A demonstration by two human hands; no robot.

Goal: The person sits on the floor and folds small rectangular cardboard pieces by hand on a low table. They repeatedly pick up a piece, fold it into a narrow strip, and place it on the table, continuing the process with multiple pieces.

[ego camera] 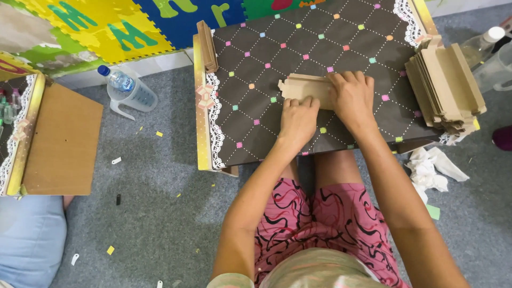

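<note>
A flat piece of brown cardboard (302, 86) lies in the middle of a low table with a dark cloth dotted with small coloured squares (266, 58). My left hand (297, 121) presses on the near edge of the cardboard with its fingers bent. My right hand (352, 96) lies on the right end of the same piece, fingers curled over it. Both hands hold the piece down against the cloth.
A stack of folded cardboard pieces (445, 88) stands on the table's right edge, a few more (207, 45) at its left edge. A plastic jug with a bottle (128, 90) sits on the grey floor. A second small table (58, 138) is at left, crumpled paper (429, 168) at right.
</note>
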